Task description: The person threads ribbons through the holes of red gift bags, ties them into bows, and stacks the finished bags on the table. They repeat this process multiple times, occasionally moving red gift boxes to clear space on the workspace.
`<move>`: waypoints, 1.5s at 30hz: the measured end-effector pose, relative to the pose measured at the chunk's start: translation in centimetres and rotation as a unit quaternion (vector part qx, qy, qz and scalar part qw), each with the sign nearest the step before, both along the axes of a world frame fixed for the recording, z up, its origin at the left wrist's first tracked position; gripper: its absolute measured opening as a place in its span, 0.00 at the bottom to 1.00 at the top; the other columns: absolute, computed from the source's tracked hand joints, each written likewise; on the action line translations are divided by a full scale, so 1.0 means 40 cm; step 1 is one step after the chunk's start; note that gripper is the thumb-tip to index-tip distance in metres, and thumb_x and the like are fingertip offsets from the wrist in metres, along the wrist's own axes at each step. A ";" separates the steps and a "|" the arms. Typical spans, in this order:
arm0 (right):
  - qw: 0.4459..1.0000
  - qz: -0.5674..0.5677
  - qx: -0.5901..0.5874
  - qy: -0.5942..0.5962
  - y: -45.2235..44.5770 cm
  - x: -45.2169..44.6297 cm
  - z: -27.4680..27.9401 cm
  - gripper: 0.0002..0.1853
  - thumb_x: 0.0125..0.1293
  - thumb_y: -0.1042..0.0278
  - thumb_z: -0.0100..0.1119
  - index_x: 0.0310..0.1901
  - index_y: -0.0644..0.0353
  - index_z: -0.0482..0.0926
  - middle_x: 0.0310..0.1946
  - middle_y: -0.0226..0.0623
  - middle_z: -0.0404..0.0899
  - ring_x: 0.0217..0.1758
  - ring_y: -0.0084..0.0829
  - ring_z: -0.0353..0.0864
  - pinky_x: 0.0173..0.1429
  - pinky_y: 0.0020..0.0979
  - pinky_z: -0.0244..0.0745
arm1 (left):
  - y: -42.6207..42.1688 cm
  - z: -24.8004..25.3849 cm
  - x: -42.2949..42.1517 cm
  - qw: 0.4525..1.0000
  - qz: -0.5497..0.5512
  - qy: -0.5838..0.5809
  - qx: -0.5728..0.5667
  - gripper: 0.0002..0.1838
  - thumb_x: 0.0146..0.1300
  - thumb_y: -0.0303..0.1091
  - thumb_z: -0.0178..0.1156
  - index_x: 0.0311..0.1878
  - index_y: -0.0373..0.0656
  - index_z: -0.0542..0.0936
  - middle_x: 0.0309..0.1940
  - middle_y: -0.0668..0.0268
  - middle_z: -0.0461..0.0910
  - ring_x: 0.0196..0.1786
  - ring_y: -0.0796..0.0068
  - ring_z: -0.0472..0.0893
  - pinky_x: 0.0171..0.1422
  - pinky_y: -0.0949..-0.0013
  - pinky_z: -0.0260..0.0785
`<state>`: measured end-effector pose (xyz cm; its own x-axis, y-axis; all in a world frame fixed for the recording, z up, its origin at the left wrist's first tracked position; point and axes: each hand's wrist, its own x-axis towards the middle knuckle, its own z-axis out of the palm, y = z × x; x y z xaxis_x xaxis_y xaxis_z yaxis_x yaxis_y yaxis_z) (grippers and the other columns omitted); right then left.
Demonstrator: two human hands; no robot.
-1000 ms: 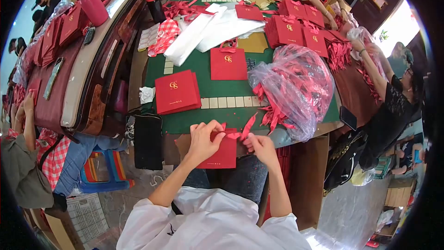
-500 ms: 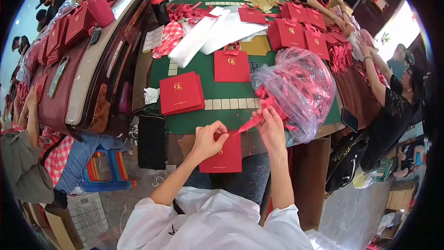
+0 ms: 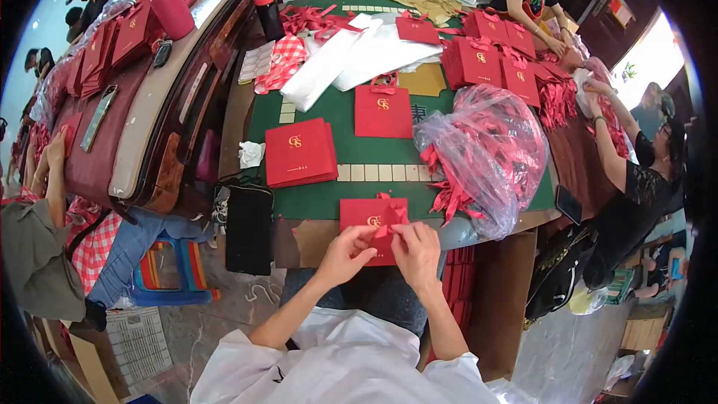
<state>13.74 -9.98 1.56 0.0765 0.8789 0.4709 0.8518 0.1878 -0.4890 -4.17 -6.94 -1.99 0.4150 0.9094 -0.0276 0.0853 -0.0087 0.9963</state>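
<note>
Red bag (image 3: pixel 356 214) lies by the near table edge, both hands at its ribbon

The bag lies face up over the near edge of the green table (image 3: pixel 314 207), in front of the wearer. Half a second ago it was nearer the body, over the lap, with the right hand drawing the ribbon (image 3: pixel 396 212) out toward the clear plastic sack (image 3: pixel 497 157); now the bag is farther up and that stretch is gone.

The hands are close together over its front. The right hand (image 3: pixel 419 253) pinches the ribbon at the fingertips. The left hand (image 3: pixel 347 256), which gripped the bag's top in the earlier frame, is now lower, thumb and forefinger apart; whether its other fingers hold the ribbon, I cannot tell.

The stack of red bags (image 3: pixel 301 153) on the left, the standing bag (image 3: pixel 383 114) farther back and the sack on the right remain in place.
</note>
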 end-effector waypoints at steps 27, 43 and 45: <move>0.906 0.000 -0.247 0.343 0.016 -0.075 -0.031 0.10 0.63 0.67 0.68 0.42 0.64 0.85 0.29 0.39 0.86 0.32 0.26 0.85 0.39 0.29 0.79 | 0.041 0.038 -0.026 0.916 0.045 0.196 0.347 0.10 0.58 0.24 0.63 0.43 0.43 0.87 0.33 0.64 0.80 0.39 0.61 0.79 0.44 0.61 0.74; 0.958 -0.002 -0.122 0.261 0.103 -0.085 -0.042 0.05 0.65 0.72 0.66 0.36 0.64 0.80 0.29 0.35 0.81 0.29 0.26 0.82 0.36 0.28 0.77 | 0.153 0.048 -0.031 0.889 0.138 0.251 0.357 0.18 0.57 0.28 0.68 0.53 0.41 0.83 0.45 0.57 0.80 0.47 0.54 0.78 0.53 0.57 0.72; 0.978 -0.007 -0.071 0.197 0.130 -0.085 -0.057 0.06 0.62 0.72 0.67 0.34 0.63 0.80 0.29 0.39 0.80 0.29 0.32 0.84 0.36 0.31 0.78 | 0.174 0.023 -0.046 0.905 0.083 0.268 0.319 0.19 0.56 0.28 0.69 0.53 0.41 0.82 0.46 0.57 0.78 0.49 0.53 0.77 0.54 0.56 0.71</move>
<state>10.32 -4.78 -0.72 0.2389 0.9312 0.2754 0.5946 0.0839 -0.7996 -6.00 0.02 -1.06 0.3540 0.8598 0.3679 0.6080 -0.5105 0.6081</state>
